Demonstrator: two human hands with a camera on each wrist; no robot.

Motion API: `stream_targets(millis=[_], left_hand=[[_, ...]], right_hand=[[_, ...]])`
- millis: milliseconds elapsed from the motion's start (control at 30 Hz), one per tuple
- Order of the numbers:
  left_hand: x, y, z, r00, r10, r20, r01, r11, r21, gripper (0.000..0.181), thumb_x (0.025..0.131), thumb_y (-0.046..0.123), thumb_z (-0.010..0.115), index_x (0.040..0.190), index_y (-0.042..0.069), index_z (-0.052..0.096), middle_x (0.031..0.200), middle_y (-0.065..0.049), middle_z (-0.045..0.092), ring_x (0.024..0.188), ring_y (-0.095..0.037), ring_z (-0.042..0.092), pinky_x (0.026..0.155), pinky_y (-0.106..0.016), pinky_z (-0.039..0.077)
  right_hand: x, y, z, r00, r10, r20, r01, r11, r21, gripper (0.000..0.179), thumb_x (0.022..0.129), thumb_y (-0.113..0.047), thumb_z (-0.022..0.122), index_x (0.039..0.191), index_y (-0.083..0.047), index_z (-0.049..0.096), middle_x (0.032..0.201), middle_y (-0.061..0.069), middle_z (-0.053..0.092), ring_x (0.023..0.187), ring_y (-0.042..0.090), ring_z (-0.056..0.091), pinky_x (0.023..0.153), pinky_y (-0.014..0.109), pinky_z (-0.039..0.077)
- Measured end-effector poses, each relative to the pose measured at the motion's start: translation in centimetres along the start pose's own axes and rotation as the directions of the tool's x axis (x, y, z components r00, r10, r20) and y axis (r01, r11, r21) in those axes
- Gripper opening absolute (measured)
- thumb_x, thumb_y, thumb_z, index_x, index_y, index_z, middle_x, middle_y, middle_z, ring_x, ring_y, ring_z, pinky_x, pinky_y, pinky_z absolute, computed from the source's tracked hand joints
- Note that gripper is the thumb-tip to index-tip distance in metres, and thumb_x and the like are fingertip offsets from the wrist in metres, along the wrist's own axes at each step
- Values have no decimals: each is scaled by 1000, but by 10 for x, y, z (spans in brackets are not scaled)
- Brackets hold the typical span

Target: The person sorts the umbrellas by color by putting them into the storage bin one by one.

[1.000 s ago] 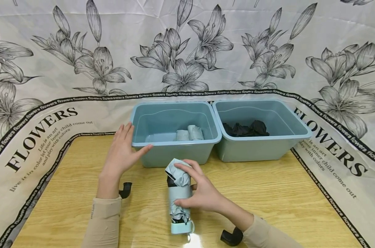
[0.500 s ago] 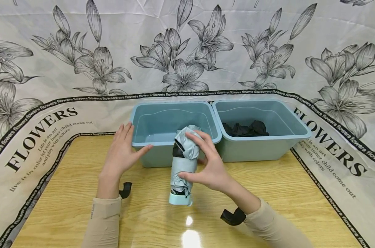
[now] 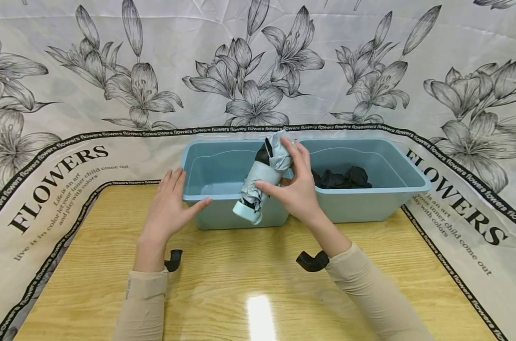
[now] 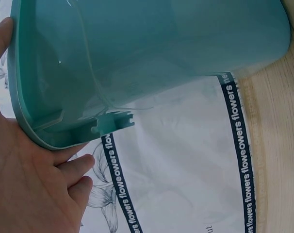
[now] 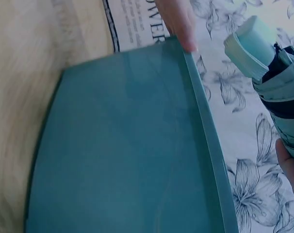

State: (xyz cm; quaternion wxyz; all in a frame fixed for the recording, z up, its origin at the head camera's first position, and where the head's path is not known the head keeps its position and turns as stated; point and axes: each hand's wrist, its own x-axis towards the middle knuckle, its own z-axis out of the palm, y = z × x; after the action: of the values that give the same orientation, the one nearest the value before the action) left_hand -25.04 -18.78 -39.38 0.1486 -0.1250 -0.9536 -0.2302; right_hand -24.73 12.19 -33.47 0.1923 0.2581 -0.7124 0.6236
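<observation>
My right hand grips a folded compact umbrella, light blue with black parts, thumb on its near side. It is tilted over the front rim of the left blue bin, its pale mint handle end lower and toward me. The right wrist view shows that handle end and a fingertip on the canopy. My left hand rests at the left bin's near left corner, fingers straight along the side and thumb over the front rim. Umbrella and right hand hide that bin's right part.
A second blue bin stands right beside the first, with black crumpled fabric items inside. Both bins sit at the back of the wooden table, against a flower-printed cloth.
My right hand has lifted the umbrella off the table, up and away from me to the left bin's rim, tilting it. The left hand has stayed at the bin corner.
</observation>
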Motion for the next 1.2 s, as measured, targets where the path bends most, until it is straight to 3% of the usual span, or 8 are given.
stream_targets(millis=[167, 333, 500, 733, 833, 1033, 1200], left_hand=[[0, 0, 0, 1000, -1, 4, 1, 1000, 5, 113, 92, 77, 56, 161, -8, 26, 170, -23, 20, 159, -41, 9, 130, -57, 11], [1, 0, 0, 1000, -6, 3, 6, 1000, 0, 113, 92, 77, 55, 161, -8, 25, 170, -24, 20, 159, -40, 8, 130, -55, 9], [1, 0, 0, 1000, -7, 2, 7, 1000, -1, 113, 93, 77, 55, 161, -8, 25, 170, -23, 20, 159, -41, 8, 130, -55, 8], [-1, -1, 1, 1000, -10, 9, 10, 1000, -1, 113, 93, 77, 55, 161, -8, 24, 171, -23, 18, 159, -40, 8, 131, -53, 7], [0, -2, 1, 1000, -9, 6, 9, 1000, 1, 114, 93, 77, 55, 161, -8, 23, 171, -23, 18, 159, -40, 8, 131, -54, 8], [1, -2, 0, 1000, -11, 7, 11, 1000, 1, 113, 93, 76, 56, 161, -8, 25, 170, -24, 20, 159, -41, 9, 130, -55, 9], [1, -1, 0, 1000, -7, 10, 7, 1000, 6, 112, 93, 77, 54, 161, -8, 25, 171, -23, 19, 159, -40, 8, 131, -53, 7]], right_hand=[[24, 13, -3, 996, 18, -86, -21, 999, -37, 97, 81, -1, 88, 161, -23, 39, 168, 4, 15, 124, 20, 50, 84, 29, 60], [44, 29, -4, 993, 71, -99, -85, 985, -152, 94, 83, -14, 90, 161, -25, 38, 169, 4, 12, 123, 24, 46, 90, 39, 54], [60, 44, -3, 985, 145, -89, -162, 961, -222, 95, 83, -22, 90, 161, -26, 37, 170, 7, 13, 137, 25, 40, 108, 47, 44], [75, 60, 5, 976, 218, 21, -200, 929, -311, 96, 82, -22, 91, 162, -21, 37, 168, 11, 15, 146, 31, 34, 113, 51, 43], [80, 65, 9, 957, 275, 92, -220, 895, -388, 97, 81, -24, 91, 162, -22, 37, 167, 11, 17, 151, 33, 28, 117, 55, 39], [89, 77, 14, 890, 396, 225, -228, 815, -533, 100, 79, -27, 93, 162, -22, 37, 168, 13, 19, 151, 38, 29, 119, 58, 37], [89, 85, 15, 840, 460, 287, -230, 782, -579, 89, 82, -28, 91, 157, -20, 44, 167, 15, 21, 149, 40, 32, 116, 60, 39]])
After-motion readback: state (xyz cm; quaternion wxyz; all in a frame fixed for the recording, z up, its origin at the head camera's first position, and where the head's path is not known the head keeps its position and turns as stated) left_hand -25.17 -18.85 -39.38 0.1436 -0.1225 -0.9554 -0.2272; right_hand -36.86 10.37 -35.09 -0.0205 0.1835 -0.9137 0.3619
